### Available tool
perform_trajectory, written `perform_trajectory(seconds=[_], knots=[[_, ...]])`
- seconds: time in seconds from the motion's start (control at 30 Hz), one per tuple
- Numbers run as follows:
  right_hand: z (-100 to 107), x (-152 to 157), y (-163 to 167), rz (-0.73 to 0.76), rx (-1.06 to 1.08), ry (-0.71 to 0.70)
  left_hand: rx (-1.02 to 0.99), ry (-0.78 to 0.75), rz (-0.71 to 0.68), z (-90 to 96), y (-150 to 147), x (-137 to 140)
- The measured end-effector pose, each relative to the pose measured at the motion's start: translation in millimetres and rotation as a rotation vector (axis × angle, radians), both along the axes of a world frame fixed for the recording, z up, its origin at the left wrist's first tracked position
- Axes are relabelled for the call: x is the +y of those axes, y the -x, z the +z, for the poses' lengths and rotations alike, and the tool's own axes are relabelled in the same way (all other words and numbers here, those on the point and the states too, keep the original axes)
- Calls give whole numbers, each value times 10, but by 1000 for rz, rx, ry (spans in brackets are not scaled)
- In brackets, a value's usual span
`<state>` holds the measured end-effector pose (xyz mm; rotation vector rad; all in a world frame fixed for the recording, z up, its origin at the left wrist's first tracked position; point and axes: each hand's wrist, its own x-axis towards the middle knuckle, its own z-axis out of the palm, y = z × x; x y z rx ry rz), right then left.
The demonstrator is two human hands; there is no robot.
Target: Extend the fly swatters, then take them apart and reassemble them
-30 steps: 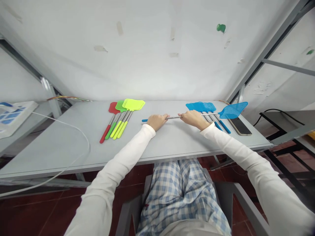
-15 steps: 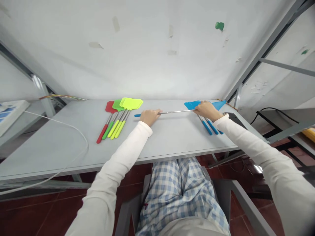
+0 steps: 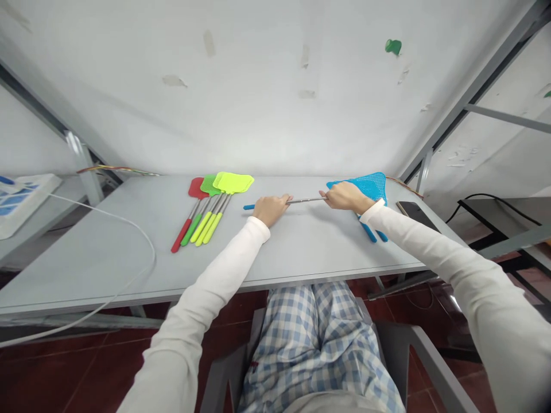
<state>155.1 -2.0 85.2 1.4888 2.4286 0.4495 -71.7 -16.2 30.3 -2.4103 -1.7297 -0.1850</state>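
Observation:
A blue fly swatter with a metal telescopic shaft (image 3: 306,200) is held level above the table between both hands. My left hand (image 3: 271,209) is closed around its handle end, the blue tip sticking out to the left. My right hand (image 3: 345,196) grips the shaft close to the blue mesh head (image 3: 373,182). Under and behind the right hand lie other blue fly swatters, their blue handles (image 3: 368,231) pointing toward me and partly hidden. On the left, a red fly swatter (image 3: 197,187), a green fly swatter (image 3: 210,184) and yellow fly swatters (image 3: 235,183) lie side by side, heads overlapping.
The grey table (image 3: 293,252) runs along a white wall. A dark phone (image 3: 415,214) lies at its right end. A white cable (image 3: 144,235) curves across the left side. Metal frame posts stand at both ends, and a white-and-blue object (image 3: 28,201) sits far left.
My hands have come closer together, the right one moving left, and the bare shaft between them is shorter. The blue mesh head now shows more plainly. The view has shifted slightly.

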Motion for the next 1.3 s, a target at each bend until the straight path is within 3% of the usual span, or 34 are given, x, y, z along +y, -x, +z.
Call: perform_trajectory(seconds=[0.13, 0.67, 0.83, 1.0, 1.2, 1.3], knots=[[-21, -91, 162, -26, 41, 29, -6, -1, 4, -1, -27, -13], [-64, -198, 470, 116, 66, 60, -36, 2, -22, -37, -116, -94], [-121, -197, 250, 217, 49, -5, -54, 2, -27, -59, -62, -43], [-86, -136, -154, 447, 30, -136, -51, 5, 20, -37, 4, 3], [90, -137, -295, 536, -16, 13, -60, -27, -2, -51, 5, 8], [225, -146, -271, 517, 79, 15, -82, -60, 24, -43, 15, 7]])
